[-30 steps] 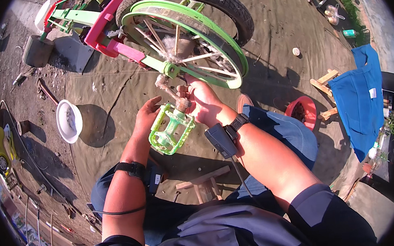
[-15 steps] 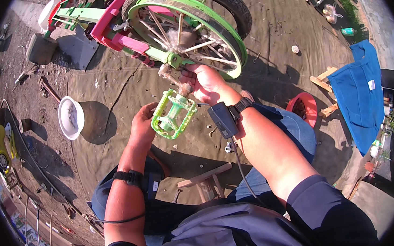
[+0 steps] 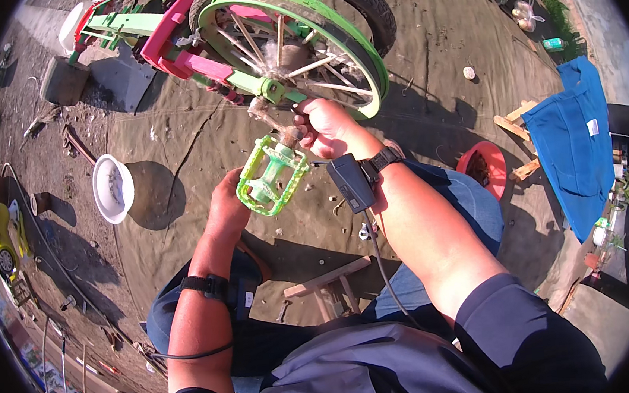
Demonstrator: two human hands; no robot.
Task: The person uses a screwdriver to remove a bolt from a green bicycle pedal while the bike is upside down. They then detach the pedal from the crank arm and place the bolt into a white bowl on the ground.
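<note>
A bright green bicycle pedal (image 3: 276, 171) with a toothed frame sits on a rusty crank arm (image 3: 262, 115). My left hand (image 3: 227, 204) is at the pedal's left edge, its fingers going behind the frame. Beyond the crank, my right hand (image 3: 329, 126) has its fingers curled beside the green frame end (image 3: 272, 89). A small dark bit shows at its fingertips, too small to name. The crank belongs to a green and pink bicycle frame (image 3: 184, 62) lying on the ground. Its spoked wheel with a green rim (image 3: 375, 79) stands just past my right hand.
A brown ground sheet (image 3: 197, 139) lies below. To the left are a white bowl (image 3: 113, 188) and a yellow toy car (image 3: 2, 235). At right stand a red bowl (image 3: 497, 165) and a stool draped in blue cloth (image 3: 569, 152). A small wooden stool (image 3: 327, 276) is between my legs.
My left fingers have slipped farther behind the pedal; their tips showed beside it before. My right hand stays by the crank with its fingers slightly shifted. The whole view has moved a little.
</note>
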